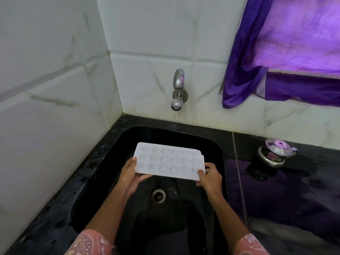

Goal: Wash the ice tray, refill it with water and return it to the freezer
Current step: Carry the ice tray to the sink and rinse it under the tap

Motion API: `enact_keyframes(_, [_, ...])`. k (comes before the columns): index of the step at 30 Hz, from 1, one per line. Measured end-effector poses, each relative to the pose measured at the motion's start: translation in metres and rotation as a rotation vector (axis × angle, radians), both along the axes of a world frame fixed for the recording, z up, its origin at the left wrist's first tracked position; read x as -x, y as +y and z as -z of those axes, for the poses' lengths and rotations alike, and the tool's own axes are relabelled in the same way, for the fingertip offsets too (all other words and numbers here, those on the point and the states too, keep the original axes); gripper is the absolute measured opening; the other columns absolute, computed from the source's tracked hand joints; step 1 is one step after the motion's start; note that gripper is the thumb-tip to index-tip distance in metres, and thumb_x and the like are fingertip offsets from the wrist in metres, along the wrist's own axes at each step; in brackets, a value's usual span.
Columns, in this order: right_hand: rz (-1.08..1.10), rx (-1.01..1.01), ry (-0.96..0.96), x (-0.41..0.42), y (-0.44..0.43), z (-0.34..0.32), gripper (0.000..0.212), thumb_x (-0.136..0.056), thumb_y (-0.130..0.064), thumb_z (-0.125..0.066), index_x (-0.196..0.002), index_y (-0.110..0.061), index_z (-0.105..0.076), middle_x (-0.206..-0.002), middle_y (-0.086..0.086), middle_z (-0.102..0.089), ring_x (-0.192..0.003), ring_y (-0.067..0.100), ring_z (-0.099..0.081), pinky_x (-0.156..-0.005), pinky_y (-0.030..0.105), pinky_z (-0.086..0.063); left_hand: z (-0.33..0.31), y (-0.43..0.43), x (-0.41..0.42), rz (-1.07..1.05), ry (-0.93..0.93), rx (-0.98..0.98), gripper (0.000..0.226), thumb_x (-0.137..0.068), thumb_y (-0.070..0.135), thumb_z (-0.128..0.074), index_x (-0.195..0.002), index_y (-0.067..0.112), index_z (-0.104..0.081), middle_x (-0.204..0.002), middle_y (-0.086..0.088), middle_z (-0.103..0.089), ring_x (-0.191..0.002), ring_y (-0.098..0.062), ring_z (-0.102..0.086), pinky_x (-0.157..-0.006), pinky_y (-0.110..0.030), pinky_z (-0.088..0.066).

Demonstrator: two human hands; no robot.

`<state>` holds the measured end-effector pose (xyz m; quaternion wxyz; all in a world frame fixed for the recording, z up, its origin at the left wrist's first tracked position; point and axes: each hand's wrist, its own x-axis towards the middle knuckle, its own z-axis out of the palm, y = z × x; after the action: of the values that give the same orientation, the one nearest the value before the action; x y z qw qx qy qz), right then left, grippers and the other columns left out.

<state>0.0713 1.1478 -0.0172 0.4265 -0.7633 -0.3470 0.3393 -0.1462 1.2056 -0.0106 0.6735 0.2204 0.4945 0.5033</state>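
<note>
White plastic ice tray (168, 160) pinched at both ends by left hand (129, 174) and right hand (209, 174) — I'd lift it level under the tap (178, 89) — cells look empty, I think.

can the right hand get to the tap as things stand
Probably not right now: the right hand is gripping the ice tray. Nothing stands between it and the tap, though, so once it lets go the way looks free.

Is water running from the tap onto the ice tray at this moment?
No: no stream falls from the tap, and the ice tray is held over the black sink by the left hand and right hand.
</note>
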Motion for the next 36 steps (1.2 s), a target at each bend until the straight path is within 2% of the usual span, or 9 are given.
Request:
enact_keyframes(1, [0.003, 0.051, -0.065, -0.001, 0.003, -0.003, 0.035, -0.09, -0.018, -0.053, -0.123, -0.008, -0.05, -0.103, 0.01, -0.061, -0.088, 0.026, -0.061, -0.068, 0.03, -0.054, 0.001, 0.005, 0.0, -0.001, 0.001, 0.0, 0.034, -0.101, 0.024, -0.035, -0.13, 0.009, -0.043, -0.116, -0.011, -0.058, -0.093, -0.025, -0.059, -0.067, -0.044, -0.049])
enact_keyframes(3, [0.015, 0.137, -0.319, -0.003, 0.012, -0.011, 0.04, -0.091, -0.033, -0.051, -0.127, -0.014, -0.048, -0.118, 0.008, -0.058, -0.108, 0.03, -0.053, -0.09, 0.039, -0.042, 0.005, 0.015, 0.0, -0.006, 0.0, -0.003, 0.031, -0.101, 0.024, -0.035, -0.127, 0.011, -0.045, -0.11, -0.009, -0.06, -0.092, -0.025, -0.06, -0.068, -0.045, -0.049])
enact_keyframes(5, [0.015, 0.088, -0.485, -0.003, 0.03, -0.027, 0.043, -0.091, -0.038, -0.051, -0.128, -0.015, -0.048, -0.127, 0.009, -0.051, -0.118, 0.031, -0.044, -0.098, 0.041, -0.033, 0.008, 0.022, -0.001, -0.015, -0.009, -0.007, 0.029, -0.101, 0.025, -0.034, -0.124, 0.012, -0.046, -0.11, -0.01, -0.06, -0.099, -0.028, -0.059, -0.07, -0.044, -0.049])
enact_keyframes(11, [-0.282, -0.211, -0.788, 0.019, 0.124, -0.087, 0.053, -0.09, -0.027, -0.058, -0.137, -0.015, -0.037, -0.134, 0.012, -0.038, -0.116, 0.032, -0.044, -0.093, 0.039, -0.044, 0.021, 0.035, 0.001, -0.013, 0.004, -0.025, 0.035, -0.1, 0.025, -0.037, -0.13, 0.011, -0.044, -0.106, -0.007, -0.062, -0.095, -0.024, -0.06, -0.064, -0.041, -0.053])
enact_keyframes(16, [-0.436, -0.116, -1.108, 0.031, 0.193, -0.096, 0.067, -0.084, -0.017, -0.066, -0.139, -0.019, -0.028, -0.147, 0.011, -0.022, -0.107, 0.036, -0.049, -0.084, 0.042, -0.047, 0.031, 0.047, 0.003, 0.007, 0.036, -0.03, 0.036, -0.1, 0.027, -0.037, -0.13, 0.011, -0.046, -0.116, -0.01, -0.062, -0.099, -0.024, -0.062, -0.057, -0.033, -0.058])
enact_keyframes(19, [-0.486, -0.099, -1.264, 0.028, 0.211, -0.093, 0.056, -0.085, -0.002, -0.061, -0.133, -0.011, -0.034, -0.139, 0.015, -0.034, -0.102, 0.033, -0.054, -0.079, 0.036, -0.048, 0.035, 0.056, 0.004, 0.008, 0.036, -0.022, 0.036, -0.099, 0.027, -0.036, -0.13, 0.011, -0.046, -0.115, -0.01, -0.063, -0.099, -0.024, -0.063, -0.057, -0.034, -0.058])
enact_keyframes(25, [-0.548, -0.184, -1.374, 0.024, 0.222, -0.089, 0.044, -0.077, 0.016, -0.054, -0.118, 0.001, -0.049, -0.127, 0.021, -0.048, -0.095, 0.039, -0.056, -0.079, 0.04, -0.047, 0.042, 0.07, 0.0, -0.002, 0.028, 0.004, 0.032, -0.1, 0.027, -0.036, -0.128, 0.015, -0.048, -0.111, -0.006, -0.064, -0.097, -0.022, -0.064, -0.058, -0.034, -0.058])
enact_keyframes(29, [-0.571, -0.172, -1.394, 0.023, 0.221, -0.091, 0.046, -0.076, 0.016, -0.058, -0.119, 0.002, -0.048, -0.128, 0.021, -0.047, -0.097, 0.041, -0.055, -0.081, 0.042, -0.048, 0.044, 0.072, -0.003, -0.026, -0.002, 0.019, 0.028, -0.1, 0.026, -0.037, -0.123, 0.017, -0.049, -0.11, -0.006, -0.064, -0.097, -0.023, -0.063, -0.057, -0.035, -0.058])
enact_keyframes(36, [-0.607, -0.14, -1.447, 0.022, 0.218, -0.098, 0.05, -0.081, 0.009, -0.057, -0.126, -0.004, -0.041, -0.138, 0.015, -0.038, -0.105, 0.033, -0.053, -0.087, 0.035, -0.046, 0.042, 0.071, -0.004, -0.032, -0.018, 0.012, 0.024, -0.1, 0.026, -0.037, -0.118, 0.02, -0.051, -0.107, -0.005, -0.065, -0.096, -0.023, -0.064, -0.058, -0.036, -0.058])
